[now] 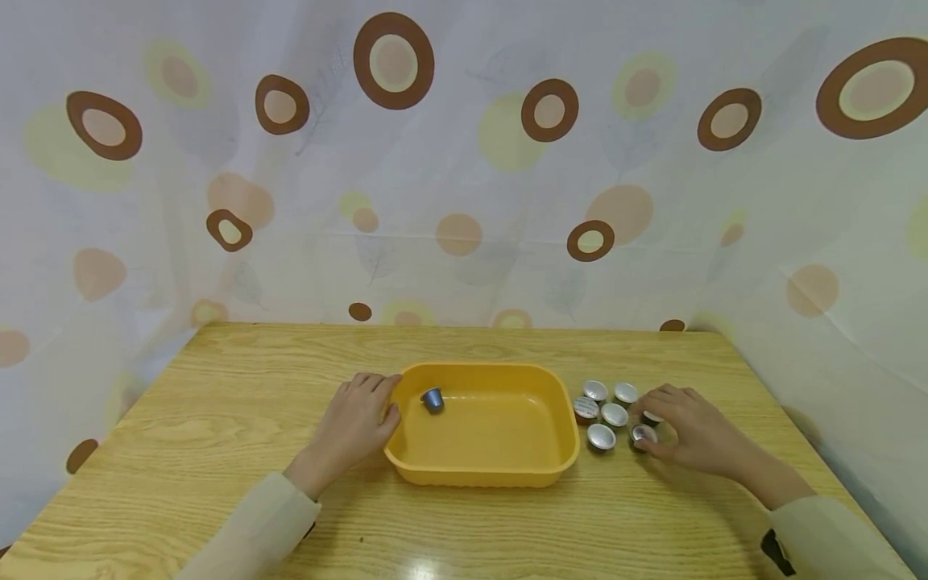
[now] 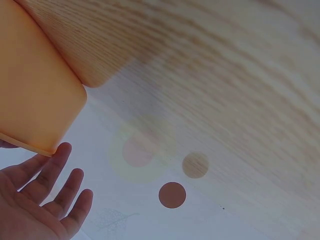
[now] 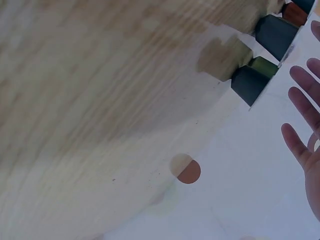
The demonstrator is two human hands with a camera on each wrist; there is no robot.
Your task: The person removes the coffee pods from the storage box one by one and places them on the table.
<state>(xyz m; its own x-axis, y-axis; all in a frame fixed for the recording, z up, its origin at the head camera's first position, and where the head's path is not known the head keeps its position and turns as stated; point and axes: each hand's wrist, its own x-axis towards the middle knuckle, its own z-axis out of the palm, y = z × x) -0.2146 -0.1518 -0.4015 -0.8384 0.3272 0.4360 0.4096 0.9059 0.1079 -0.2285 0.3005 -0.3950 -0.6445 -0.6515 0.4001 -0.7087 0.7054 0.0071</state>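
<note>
My left hand rests on the left rim of a yellow plastic tray, its fingertips and thumb at the edge. The left wrist view shows the fingers of this hand loosely extended beside the tray's wall. Inside the tray a blue coffee capsule lies tipped over. My right hand hovers over the right end of a group of capsules, thumb right by a silver-lidded capsule and fingers above another capsule. Its fingers are spread in the right wrist view, with nothing between them.
Several more capsules, lids up, stand right of the tray, among them a front capsule, a capsule with a printed lid and a back capsule. All is on a wooden table, enclosed by a patterned curtain.
</note>
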